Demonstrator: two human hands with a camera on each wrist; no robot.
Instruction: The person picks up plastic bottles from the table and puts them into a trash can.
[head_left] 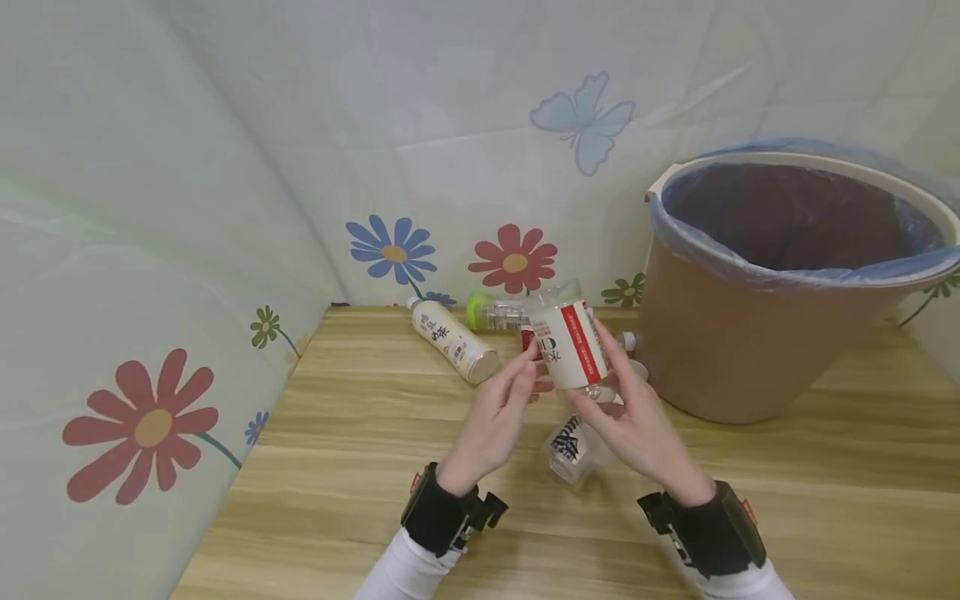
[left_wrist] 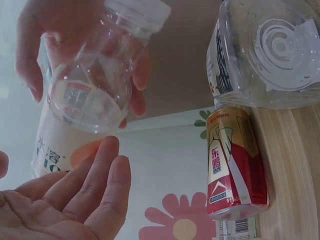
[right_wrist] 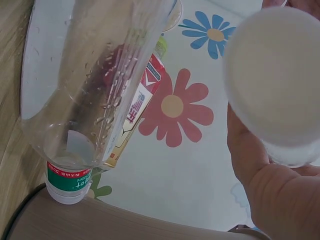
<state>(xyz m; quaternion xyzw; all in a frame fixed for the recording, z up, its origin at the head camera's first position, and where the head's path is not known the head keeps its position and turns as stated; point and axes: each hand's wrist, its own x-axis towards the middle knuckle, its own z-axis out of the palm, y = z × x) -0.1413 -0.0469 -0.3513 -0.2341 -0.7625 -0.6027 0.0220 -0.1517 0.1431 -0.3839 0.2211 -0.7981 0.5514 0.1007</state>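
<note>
My right hand [head_left: 637, 425] grips a plastic bottle [head_left: 573, 346] with clear ends and a white label with a red stripe. It is held tilted above the table; its white cap shows in the left wrist view and a round white end of the bottle [right_wrist: 275, 75] in the right wrist view. Beside it, my left hand [head_left: 495, 417] has its fingers extended near the label, and its palm [left_wrist: 65, 205] faces up in the left wrist view. Underneath lies a clear bottle [head_left: 567, 450] with dark lettering. Behind my hands is a red and gold drink container [left_wrist: 236, 162].
A cream-labelled bottle [head_left: 453, 340] and a green-capped bottle [head_left: 495, 313] lie on the wooden table [head_left: 337, 467] by the back sheet. To the right stands a large brown bin [head_left: 742, 342] with a blue liner. A bottle with a green label [right_wrist: 70, 182] lies near it.
</note>
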